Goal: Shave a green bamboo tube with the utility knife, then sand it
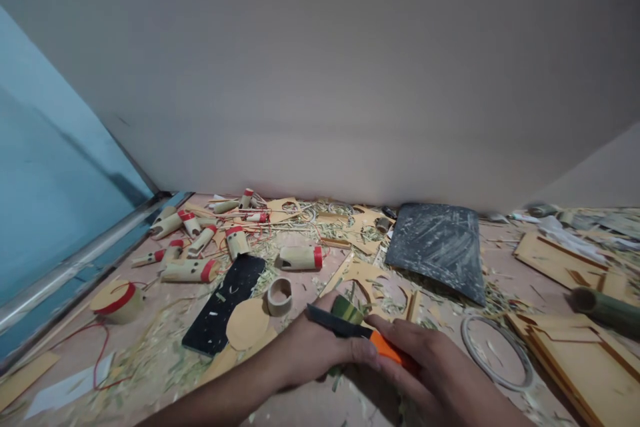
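Note:
My left hand (pixel 303 345) is closed around a short green bamboo piece (pixel 349 311), whose far end shows beyond the fingers. My right hand (pixel 434 359) grips the orange handle of a knife (pixel 383 347). The dark blade points left and crosses over my left hand, in front of the bamboo. My left thumb reaches the knife where blade and handle meet. A pale bamboo ring (pixel 279 298) and a round tan disc (pixel 247 324) lie just beyond my left hand. Whether the edge touches the bamboo, I cannot tell.
Several red-banded bamboo tubes (pixel 190 270) lie at the left amid red cord and green shavings. A black slab (pixel 225 303) is near them. A curved dark sheet (pixel 436 250), a pale hoop (pixel 465 330) and tan boards (pixel 585 360) lie rightward. A white panel (pixel 320 80) stands behind.

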### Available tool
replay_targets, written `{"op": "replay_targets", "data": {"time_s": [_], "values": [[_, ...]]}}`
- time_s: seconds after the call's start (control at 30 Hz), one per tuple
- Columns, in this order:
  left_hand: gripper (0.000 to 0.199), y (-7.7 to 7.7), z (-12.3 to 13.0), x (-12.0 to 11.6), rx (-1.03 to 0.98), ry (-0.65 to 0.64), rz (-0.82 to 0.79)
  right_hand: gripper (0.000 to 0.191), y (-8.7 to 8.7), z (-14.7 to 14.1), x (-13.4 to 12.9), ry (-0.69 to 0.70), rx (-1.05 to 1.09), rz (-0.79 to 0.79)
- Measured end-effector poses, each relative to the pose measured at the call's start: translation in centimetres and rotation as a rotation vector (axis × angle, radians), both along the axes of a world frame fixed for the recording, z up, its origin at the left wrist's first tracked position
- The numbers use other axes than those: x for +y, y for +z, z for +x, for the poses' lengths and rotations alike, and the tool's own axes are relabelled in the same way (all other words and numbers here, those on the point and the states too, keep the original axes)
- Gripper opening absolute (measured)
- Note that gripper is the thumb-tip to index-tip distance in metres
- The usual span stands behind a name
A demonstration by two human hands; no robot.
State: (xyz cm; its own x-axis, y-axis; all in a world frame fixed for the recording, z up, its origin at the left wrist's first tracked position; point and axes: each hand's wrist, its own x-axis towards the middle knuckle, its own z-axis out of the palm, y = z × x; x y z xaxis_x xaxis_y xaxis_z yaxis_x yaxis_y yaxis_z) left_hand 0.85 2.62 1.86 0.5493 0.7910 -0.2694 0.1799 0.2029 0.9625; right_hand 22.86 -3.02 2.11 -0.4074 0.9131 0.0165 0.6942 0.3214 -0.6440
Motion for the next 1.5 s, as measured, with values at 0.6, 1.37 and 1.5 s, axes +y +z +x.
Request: {"op": "replay_targets", "data": {"time_s": [0.6, 1.37, 1.5], "values": [[0.075, -1.5, -0.2, 0.2, 0.030, 0.036, -0.147, 0.049, -3.3, 1.1, 0.1, -0.339, -0.136, 0.300], [0.071, 0.0, -1.3, 0.2, 0.081, -0.027, -0.224, 0.032, 0.1, -0.1, 0.1, -0.170, 0.063, -0.038], [0.063, -0.2, -1.0, 0.1, -0.065, -0.058, -0.292, 0.035, -0.2, 0.1, 0.1, -0.151, 0.077, -0.017]]}}
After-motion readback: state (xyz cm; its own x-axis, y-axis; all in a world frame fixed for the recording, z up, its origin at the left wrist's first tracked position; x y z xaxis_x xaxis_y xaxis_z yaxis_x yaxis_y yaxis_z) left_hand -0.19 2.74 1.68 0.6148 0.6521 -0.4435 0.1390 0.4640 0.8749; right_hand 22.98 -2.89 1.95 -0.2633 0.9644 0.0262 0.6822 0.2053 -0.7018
